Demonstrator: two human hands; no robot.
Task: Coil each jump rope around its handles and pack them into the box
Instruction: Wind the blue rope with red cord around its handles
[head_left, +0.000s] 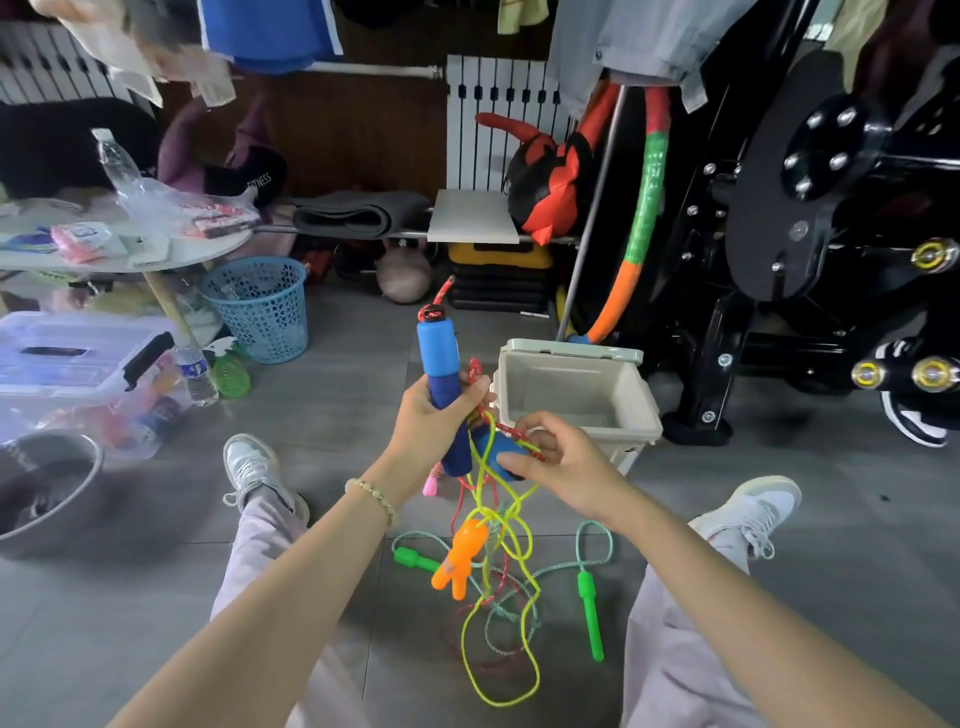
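Note:
My left hand (434, 421) grips a blue jump-rope handle (439, 348) upright, with its red braided rope (474, 370) looping beside my fingers. My right hand (558, 457) holds the second blue handle (493, 451) and pinches the red rope near it. A yellow-green rope (511, 613) with an orange handle (460, 564) hangs tangled below my hands. A green-handled jump rope (592, 613) lies on the floor between my legs. The open beige box (576, 387) stands just beyond my right hand.
A blue mesh basket (260, 306) and a clear storage bin (78, 364) stand at the left, beside a round white table (156, 254). A metal bowl (47, 483) lies near left. Black gym equipment (805, 234) fills the right.

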